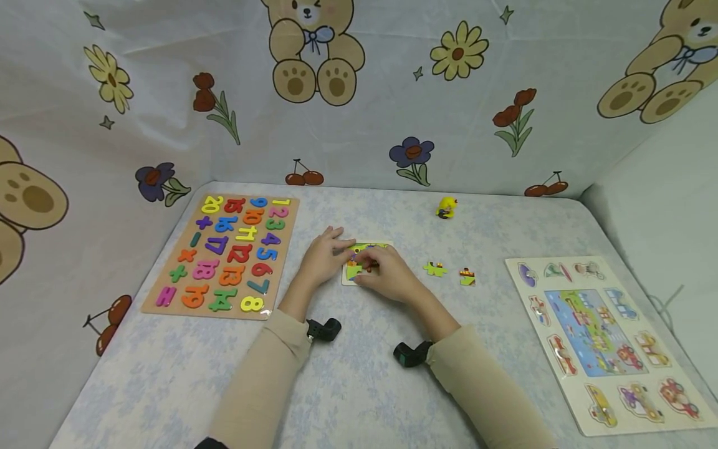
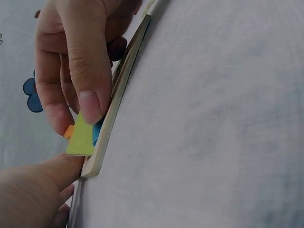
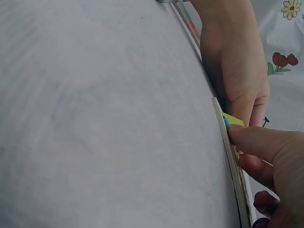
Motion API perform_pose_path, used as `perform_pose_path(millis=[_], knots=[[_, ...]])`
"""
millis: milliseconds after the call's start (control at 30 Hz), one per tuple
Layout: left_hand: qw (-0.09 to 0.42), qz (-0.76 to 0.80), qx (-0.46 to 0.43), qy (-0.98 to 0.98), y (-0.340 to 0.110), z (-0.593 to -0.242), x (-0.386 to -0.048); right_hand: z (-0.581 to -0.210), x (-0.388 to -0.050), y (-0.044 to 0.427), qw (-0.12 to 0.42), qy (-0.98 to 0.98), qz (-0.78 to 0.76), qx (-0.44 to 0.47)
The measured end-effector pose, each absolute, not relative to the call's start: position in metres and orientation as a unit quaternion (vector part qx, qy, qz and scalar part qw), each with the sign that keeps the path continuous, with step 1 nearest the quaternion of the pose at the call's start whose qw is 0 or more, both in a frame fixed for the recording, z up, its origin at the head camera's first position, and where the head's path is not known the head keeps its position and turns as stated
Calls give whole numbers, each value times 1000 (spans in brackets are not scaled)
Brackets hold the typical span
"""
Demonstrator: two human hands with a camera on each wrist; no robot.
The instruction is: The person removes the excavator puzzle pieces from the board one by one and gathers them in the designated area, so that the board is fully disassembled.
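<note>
Right-hand fingers (image 2: 56, 113) around a green puzzle piece (image 2: 80, 140), apparently above the tray (image 2: 105, 142).

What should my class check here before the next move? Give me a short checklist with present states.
1. Grip: ok; the right hand pinches a yellow-green puzzle piece.
2. Piece lying flat in the puzzle tray: not ok; it is tilted up.
3. Left hand at the tray: ok; it is at the left end.
4. Fit: cannot tell; the hands hide too much.
5. Loose pieces in sight: ok; a green piece and a striped piece lie right of the tray.
</note>
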State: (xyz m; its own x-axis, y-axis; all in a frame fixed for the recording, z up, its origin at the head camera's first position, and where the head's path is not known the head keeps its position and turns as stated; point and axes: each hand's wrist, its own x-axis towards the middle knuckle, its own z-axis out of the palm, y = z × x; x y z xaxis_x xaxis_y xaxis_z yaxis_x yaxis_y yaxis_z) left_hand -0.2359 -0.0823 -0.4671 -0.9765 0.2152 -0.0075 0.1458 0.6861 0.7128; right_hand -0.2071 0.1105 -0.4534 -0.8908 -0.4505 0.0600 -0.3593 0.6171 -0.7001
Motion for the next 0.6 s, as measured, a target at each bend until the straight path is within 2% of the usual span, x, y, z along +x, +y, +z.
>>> perform_pose_path(millis=[600], knots=[[38,384,95,918,-82,-468,-235,-447,-206,112,95,864,-448,-210]])
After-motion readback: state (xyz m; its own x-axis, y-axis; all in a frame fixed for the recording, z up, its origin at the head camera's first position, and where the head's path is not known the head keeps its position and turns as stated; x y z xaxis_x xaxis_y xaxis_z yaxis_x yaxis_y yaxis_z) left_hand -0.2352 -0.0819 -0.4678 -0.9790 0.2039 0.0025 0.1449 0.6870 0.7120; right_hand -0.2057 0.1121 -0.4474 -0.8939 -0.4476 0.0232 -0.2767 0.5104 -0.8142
